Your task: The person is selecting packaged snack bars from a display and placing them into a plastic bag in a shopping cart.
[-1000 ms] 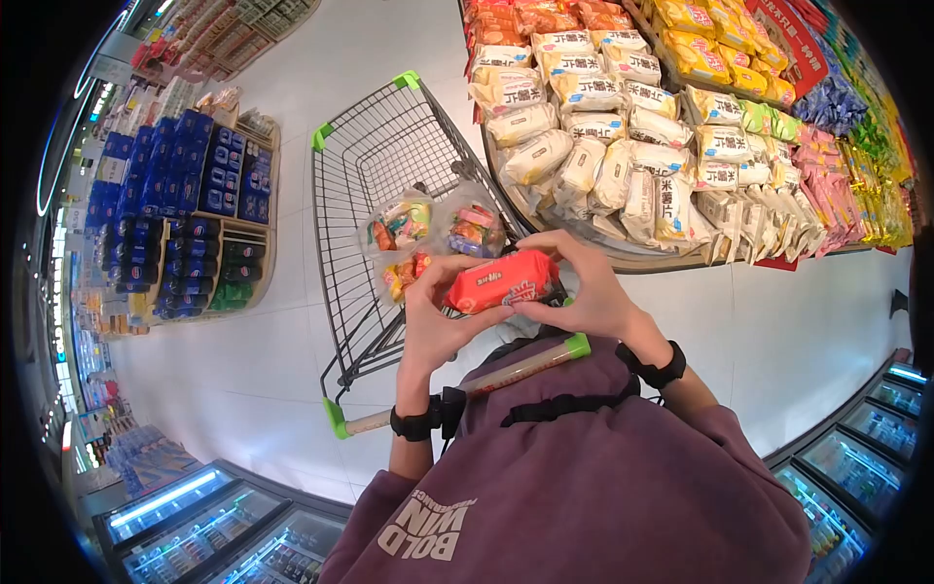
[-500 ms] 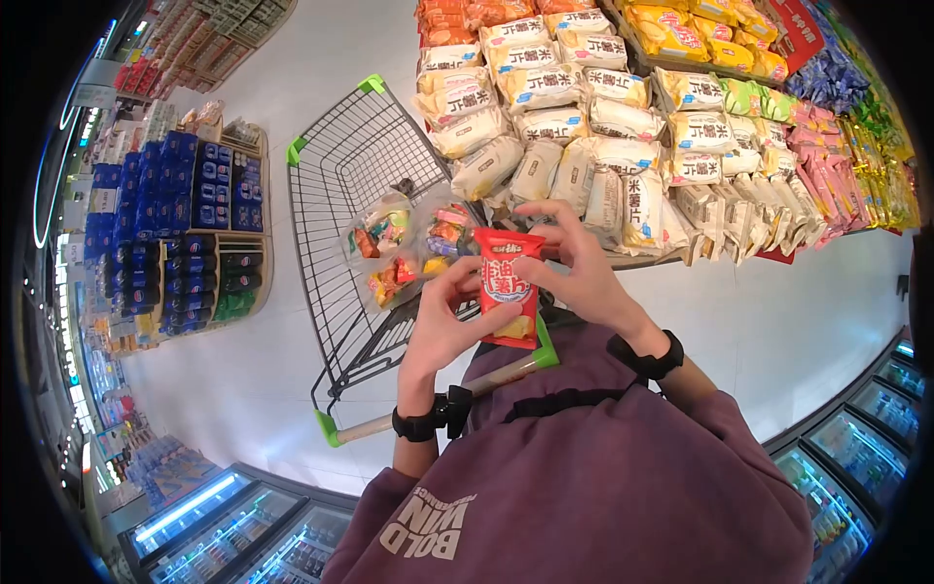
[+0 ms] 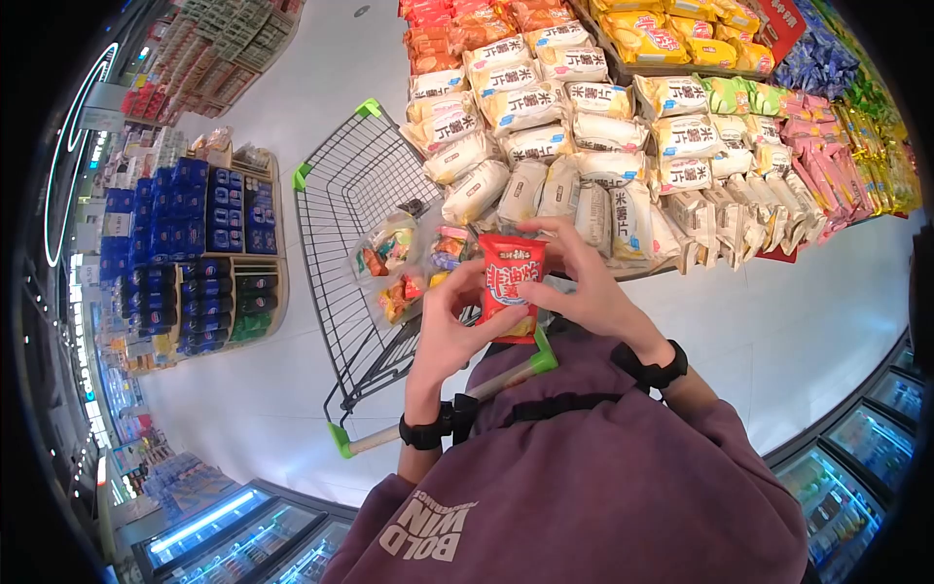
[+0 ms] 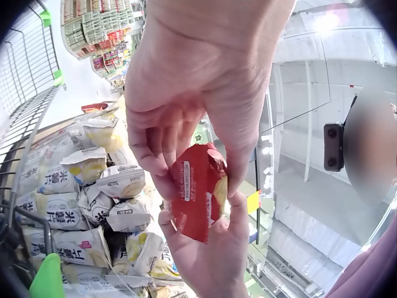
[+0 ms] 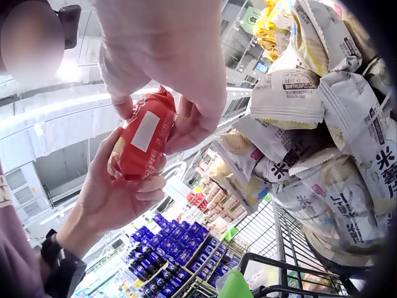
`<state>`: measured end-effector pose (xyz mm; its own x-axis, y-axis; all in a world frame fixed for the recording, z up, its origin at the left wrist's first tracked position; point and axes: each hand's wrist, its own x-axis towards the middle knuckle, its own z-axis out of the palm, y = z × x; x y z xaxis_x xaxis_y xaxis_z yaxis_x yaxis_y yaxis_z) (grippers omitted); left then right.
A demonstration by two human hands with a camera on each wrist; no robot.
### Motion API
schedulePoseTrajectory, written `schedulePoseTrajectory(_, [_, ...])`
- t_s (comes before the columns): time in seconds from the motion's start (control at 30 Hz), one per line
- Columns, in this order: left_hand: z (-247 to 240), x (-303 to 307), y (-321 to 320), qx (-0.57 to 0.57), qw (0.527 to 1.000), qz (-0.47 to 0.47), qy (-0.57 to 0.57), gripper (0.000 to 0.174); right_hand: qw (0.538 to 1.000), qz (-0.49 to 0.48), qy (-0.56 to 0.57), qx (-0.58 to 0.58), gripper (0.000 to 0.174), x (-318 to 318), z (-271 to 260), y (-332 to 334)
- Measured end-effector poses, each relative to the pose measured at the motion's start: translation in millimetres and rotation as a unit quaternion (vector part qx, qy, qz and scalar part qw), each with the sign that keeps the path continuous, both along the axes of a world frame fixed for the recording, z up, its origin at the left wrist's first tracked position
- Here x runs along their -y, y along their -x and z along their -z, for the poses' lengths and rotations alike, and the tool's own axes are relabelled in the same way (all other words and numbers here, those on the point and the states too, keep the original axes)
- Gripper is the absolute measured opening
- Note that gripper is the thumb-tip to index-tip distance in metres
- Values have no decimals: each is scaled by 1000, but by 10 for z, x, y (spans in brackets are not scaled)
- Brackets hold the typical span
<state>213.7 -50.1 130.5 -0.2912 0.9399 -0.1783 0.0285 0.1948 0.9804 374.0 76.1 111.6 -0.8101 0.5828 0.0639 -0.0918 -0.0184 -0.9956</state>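
A small red snack packet [image 3: 513, 282] is held upright between both hands above the cart handle, its printed front facing up in the head view. The left hand [image 3: 453, 326] grips its lower left side with the thumb across the front. On the right side the right hand [image 3: 587, 289] pinches it, thumb on the front. The packet's red back [image 4: 197, 189] shows in the left wrist view, with fingers of both hands around it. In the right wrist view a white label lies on the packet [image 5: 144, 133].
A shopping cart [image 3: 342, 175] holds clear bags of colourful packets [image 3: 397, 292]. Beyond it stands a display heaped with white snack packs [image 3: 525, 105] and yellow packs [image 3: 644, 39]. Blue drink packs [image 3: 175, 219] are stacked at left; glass-topped freezers [image 3: 866, 443] line the lower corners.
From lying sideways a second ago, the red packet was turned upright, and both hands shifted their grip around it. Over the last half second it has stayed nearly in place while the view moved slightly.
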Motion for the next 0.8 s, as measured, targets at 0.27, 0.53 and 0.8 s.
schedulePoseTrajectory(0.27, [138,44,310,-122,991,13,-49,58,998,-38,-37,16,55,-26,-61,163])
schedulePoseTrajectory(0.53, [86,-10,746,-197,977,52,-66,58,988,-18,-151,23,50,33,-80,513])
schedulePoseTrajectory(0.8, [48,-84,1169,-161,976,106,-103,67,975,63,-194,83,56,64,-242,816])
